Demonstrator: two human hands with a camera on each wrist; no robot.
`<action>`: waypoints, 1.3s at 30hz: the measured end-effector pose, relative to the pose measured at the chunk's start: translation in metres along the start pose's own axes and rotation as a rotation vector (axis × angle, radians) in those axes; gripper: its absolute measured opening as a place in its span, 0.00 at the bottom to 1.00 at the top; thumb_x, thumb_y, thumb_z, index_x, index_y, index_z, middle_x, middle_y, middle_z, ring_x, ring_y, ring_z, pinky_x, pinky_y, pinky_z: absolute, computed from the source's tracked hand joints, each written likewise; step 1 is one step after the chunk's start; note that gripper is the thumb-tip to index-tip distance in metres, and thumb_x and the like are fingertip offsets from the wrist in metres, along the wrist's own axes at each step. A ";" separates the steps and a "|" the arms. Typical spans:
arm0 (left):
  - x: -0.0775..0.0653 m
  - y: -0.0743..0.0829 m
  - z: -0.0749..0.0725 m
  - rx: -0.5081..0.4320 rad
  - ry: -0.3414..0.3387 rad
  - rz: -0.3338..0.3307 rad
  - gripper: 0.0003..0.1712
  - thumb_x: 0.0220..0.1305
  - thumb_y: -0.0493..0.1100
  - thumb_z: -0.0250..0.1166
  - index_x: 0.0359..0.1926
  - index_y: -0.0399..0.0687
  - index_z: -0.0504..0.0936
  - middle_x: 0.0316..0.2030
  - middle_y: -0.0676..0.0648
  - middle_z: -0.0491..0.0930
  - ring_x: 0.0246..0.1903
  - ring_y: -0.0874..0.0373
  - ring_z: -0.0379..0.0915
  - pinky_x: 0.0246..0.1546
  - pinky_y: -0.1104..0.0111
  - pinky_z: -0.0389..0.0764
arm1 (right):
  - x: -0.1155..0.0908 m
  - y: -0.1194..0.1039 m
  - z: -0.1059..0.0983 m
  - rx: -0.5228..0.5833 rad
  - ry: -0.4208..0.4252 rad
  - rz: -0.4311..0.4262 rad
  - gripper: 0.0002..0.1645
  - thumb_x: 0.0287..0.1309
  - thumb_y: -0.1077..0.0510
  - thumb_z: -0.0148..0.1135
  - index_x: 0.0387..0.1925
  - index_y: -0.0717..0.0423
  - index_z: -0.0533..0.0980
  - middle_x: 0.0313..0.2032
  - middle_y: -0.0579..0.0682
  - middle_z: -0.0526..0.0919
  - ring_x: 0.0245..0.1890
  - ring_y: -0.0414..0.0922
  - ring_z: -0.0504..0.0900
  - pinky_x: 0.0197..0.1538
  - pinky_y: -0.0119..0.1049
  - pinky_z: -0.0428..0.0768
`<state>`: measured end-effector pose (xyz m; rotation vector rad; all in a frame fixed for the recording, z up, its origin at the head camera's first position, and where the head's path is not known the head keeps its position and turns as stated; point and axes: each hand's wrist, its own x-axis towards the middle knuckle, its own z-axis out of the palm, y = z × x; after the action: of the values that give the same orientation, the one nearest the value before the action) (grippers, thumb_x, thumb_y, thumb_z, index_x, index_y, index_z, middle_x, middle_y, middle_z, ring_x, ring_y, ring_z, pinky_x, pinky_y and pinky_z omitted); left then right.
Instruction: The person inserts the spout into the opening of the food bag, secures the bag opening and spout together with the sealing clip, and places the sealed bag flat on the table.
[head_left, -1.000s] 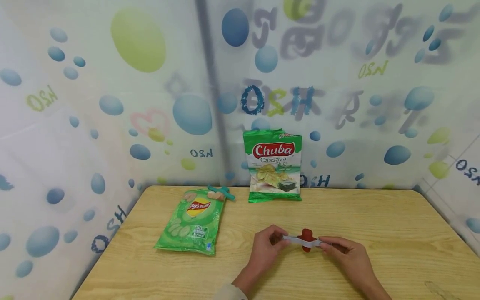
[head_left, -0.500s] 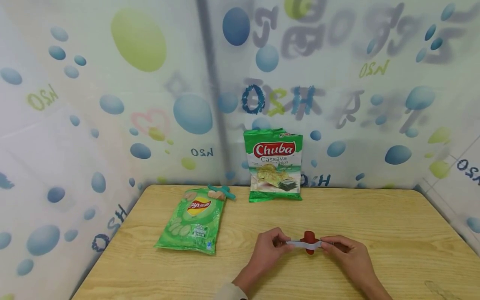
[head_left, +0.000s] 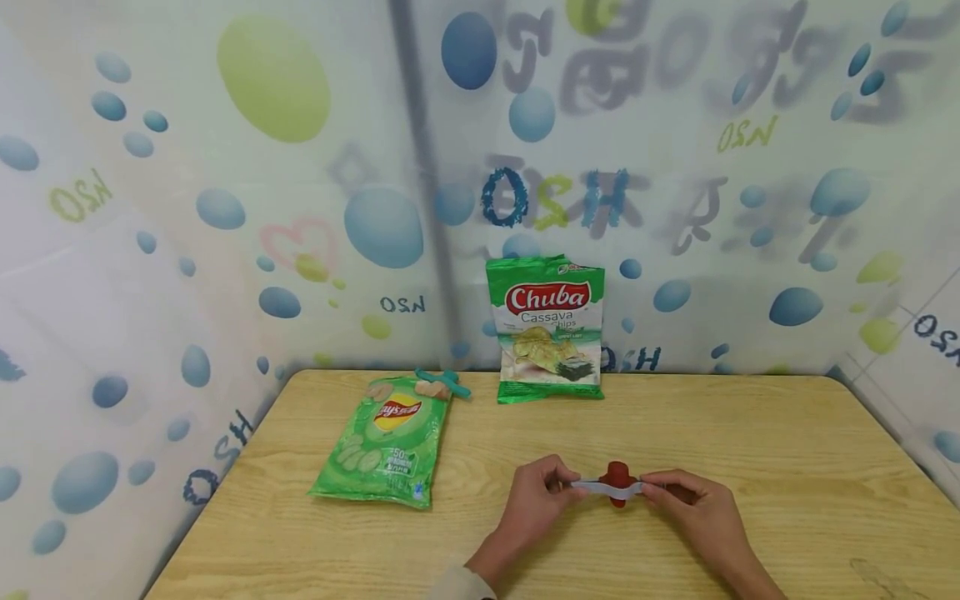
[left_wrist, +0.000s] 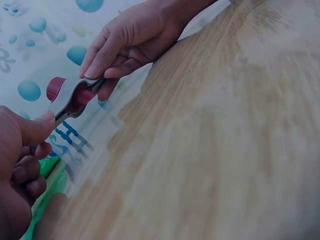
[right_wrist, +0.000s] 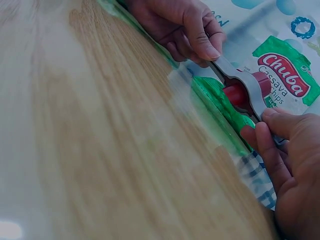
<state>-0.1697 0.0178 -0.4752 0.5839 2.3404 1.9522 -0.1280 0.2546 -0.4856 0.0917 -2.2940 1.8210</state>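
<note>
In the head view, my left hand (head_left: 534,502) and my right hand (head_left: 701,510) pinch opposite ends of one small implement above the table. It has two narrow grey strips (head_left: 617,492) that bow apart around a red cylindrical part (head_left: 618,475) at the middle. The red part (left_wrist: 55,89) sticks out through the loop in the left wrist view, with my left thumb on the nearer end. The right wrist view shows my right thumb and fingers at the other grey end (right_wrist: 259,116). The implement's exact kind does not show.
A green Lay's bag (head_left: 378,446) lies at the left of the wooden table (head_left: 480,546), a teal clip-like piece (head_left: 447,383) at its top corner. A Chuba cassava chips bag (head_left: 547,333) stands against the patterned curtain (head_left: 300,208) at the back.
Over the last second the left hand shifts slightly right and down, and the grey strips bow downward a little more in the head view. Both hands keep their grip.
</note>
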 end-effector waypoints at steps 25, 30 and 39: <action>0.000 -0.001 0.000 0.055 0.042 0.072 0.10 0.55 0.38 0.71 0.40 0.44 0.84 0.26 0.55 0.79 0.22 0.69 0.68 0.23 0.75 0.72 | 0.001 0.001 -0.001 0.017 -0.005 -0.006 0.09 0.56 0.61 0.68 0.39 0.60 0.83 0.37 0.53 0.85 0.32 0.47 0.85 0.34 0.39 0.82; 0.000 -0.003 0.000 0.064 0.040 0.070 0.11 0.57 0.38 0.70 0.42 0.44 0.84 0.29 0.55 0.80 0.23 0.69 0.70 0.26 0.74 0.73 | 0.001 0.001 -0.001 0.036 -0.019 0.001 0.10 0.56 0.62 0.67 0.40 0.62 0.83 0.37 0.54 0.85 0.32 0.47 0.84 0.34 0.38 0.82; 0.002 -0.006 0.002 0.058 0.047 0.065 0.10 0.62 0.42 0.66 0.42 0.42 0.85 0.32 0.53 0.82 0.21 0.68 0.68 0.23 0.76 0.70 | 0.001 -0.001 0.000 0.069 -0.047 0.027 0.12 0.61 0.62 0.63 0.43 0.67 0.80 0.37 0.57 0.85 0.33 0.51 0.85 0.34 0.39 0.82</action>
<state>-0.1727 0.0196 -0.4810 0.6325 2.4436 1.9512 -0.1291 0.2549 -0.4838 0.1153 -2.2741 1.9320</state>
